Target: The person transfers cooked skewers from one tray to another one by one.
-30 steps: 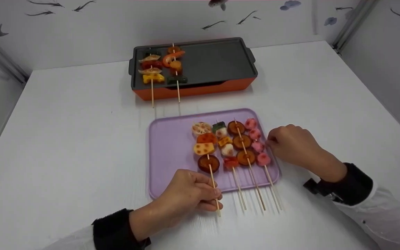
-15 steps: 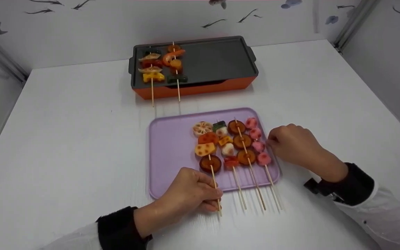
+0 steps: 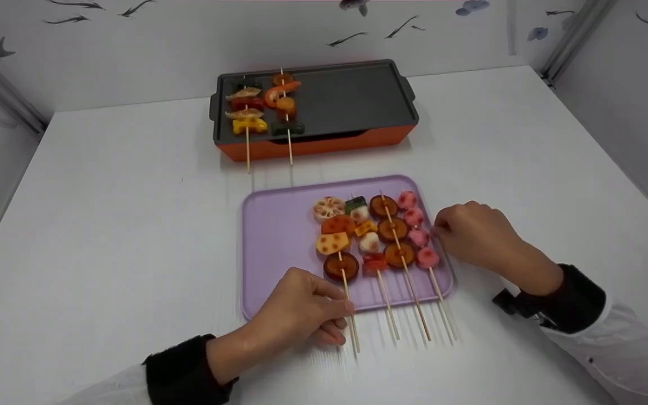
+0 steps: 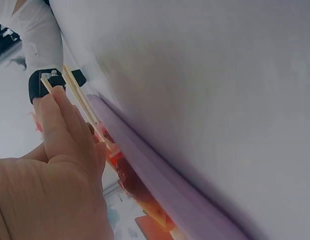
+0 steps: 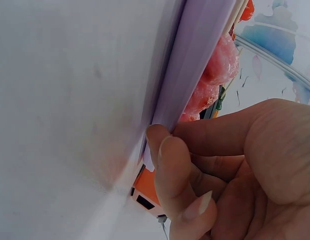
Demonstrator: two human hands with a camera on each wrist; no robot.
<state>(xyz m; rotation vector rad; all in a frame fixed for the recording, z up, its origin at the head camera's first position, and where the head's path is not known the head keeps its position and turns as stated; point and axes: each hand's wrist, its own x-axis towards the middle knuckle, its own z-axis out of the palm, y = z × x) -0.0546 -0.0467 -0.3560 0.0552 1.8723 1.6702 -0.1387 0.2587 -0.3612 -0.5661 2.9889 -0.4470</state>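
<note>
At the purple tray [image 3: 279,247], the right hand [image 3: 473,233] is pinching the edge, probably for steadiness; the left hand [image 3: 298,306], loosely parted, is seemingly gripping nothing by the leftmost skewer [image 3: 333,243].

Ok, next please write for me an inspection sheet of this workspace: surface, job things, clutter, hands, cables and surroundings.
Surface: white table, flat.
Job things: purple tray with four skewers, their sticks pointing past its near edge; behind it, an orange-sided grill with two skewers at its left end, sticks overhanging the front.
Clutter: nothing seen.
Hands: left hand at the leftmost tray skewer's stick, grip unclear; right hand pinches the tray's right edge.
Cables: nothing seen.
Surroundings: pale wall with fish pictures behind the grill.
</note>
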